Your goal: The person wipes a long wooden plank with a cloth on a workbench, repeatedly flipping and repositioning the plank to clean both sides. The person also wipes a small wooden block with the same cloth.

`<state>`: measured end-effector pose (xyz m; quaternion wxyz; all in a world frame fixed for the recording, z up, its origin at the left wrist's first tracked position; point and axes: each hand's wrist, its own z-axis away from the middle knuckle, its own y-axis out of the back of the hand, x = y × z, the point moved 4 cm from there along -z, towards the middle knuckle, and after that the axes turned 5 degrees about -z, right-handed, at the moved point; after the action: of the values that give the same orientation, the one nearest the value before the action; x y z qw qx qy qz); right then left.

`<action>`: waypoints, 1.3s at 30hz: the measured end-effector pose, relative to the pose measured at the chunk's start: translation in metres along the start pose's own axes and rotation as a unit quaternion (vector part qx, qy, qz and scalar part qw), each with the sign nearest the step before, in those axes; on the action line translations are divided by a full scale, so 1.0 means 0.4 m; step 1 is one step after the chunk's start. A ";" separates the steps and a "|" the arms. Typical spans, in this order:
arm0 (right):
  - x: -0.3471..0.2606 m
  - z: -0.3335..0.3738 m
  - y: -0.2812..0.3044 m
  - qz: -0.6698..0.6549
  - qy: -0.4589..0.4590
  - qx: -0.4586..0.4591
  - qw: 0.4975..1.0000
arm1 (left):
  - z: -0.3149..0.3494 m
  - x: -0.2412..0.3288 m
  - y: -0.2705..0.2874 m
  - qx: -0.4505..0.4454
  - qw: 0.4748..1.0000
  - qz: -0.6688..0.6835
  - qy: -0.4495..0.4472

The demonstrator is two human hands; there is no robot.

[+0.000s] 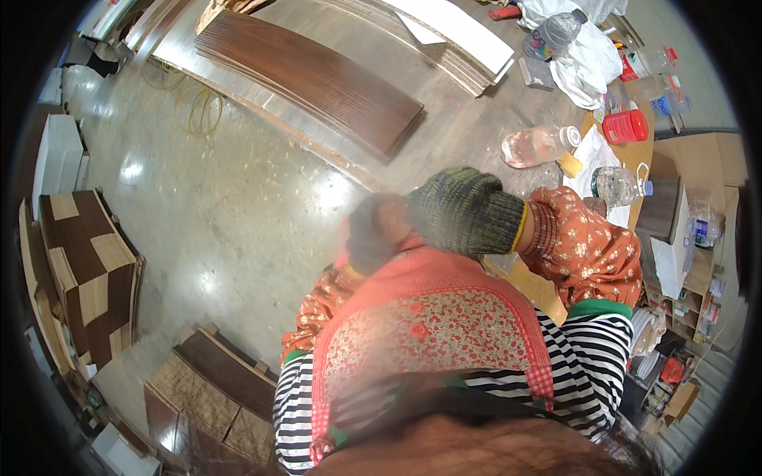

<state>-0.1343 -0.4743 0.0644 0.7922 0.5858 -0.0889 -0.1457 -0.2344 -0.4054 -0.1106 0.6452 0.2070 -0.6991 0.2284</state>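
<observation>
My right hand (467,211) wears a dark grey knit glove with a yellow cuff. Its fingers are curled closed in front of my chest, and what they hold, if anything, is hidden. Close beside it, my left hand (373,235) is smeared by motion; it looks dark-gloved, and its fingers cannot be made out. Both hands are above my red flowered apron (429,317), near the edge of the worktable (468,119). Beyond them a stack of dark brown wood-grain boards (309,79) lies on the table. A clear bottle (540,147) lies beyond my right hand.
White-topped boards (460,40) lie at the table's far side. Bottles, a red jar (625,126) and a white cloth (587,67) crowd the right. Panel stacks (87,270) stand on the floor at left, with another pile (214,389) near my left side. A yellow cord (198,111) is on the floor.
</observation>
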 end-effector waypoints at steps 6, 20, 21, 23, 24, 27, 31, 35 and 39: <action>-0.005 0.014 0.023 0.080 0.128 0.083 0.985 | 0.000 -0.111 0.015 -0.037 0.987 -0.147 0.047; -0.064 -0.037 -0.192 0.446 -0.235 0.190 0.842 | -0.012 0.051 -0.022 -0.211 0.952 -0.175 0.135; -0.067 -0.035 -0.214 0.475 -0.184 0.189 0.840 | -0.014 0.038 -0.023 -0.207 0.934 -0.219 0.193; -0.061 -0.034 -0.243 0.420 -0.073 0.126 0.896 | -0.020 0.022 -0.022 -0.194 0.913 -0.291 0.208; -0.046 -0.031 -0.248 0.332 -0.013 0.064 0.941 | -0.025 0.025 -0.026 -0.178 0.934 -0.263 0.163; -0.008 -0.005 -0.210 0.067 0.137 -0.082 0.985 | -0.032 0.051 -0.027 -0.188 0.958 -0.217 0.015; 0.025 -0.007 -0.092 -0.087 0.179 -0.068 0.978 | -0.035 0.079 -0.018 -0.212 0.959 -0.184 0.040; 0.023 0.005 -0.013 -0.118 0.141 -0.019 0.983 | -0.037 0.111 -0.006 -0.094 0.986 -0.135 -0.023; -0.014 0.040 -0.013 0.056 -0.047 0.019 0.997 | -0.048 0.083 -0.011 -0.130 0.963 -0.230 0.062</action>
<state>-0.1453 -0.4883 0.0643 0.7829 0.5871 -0.1620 -0.1269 -0.2192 -0.3976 -0.0761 0.7437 0.2621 -0.6150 -0.0065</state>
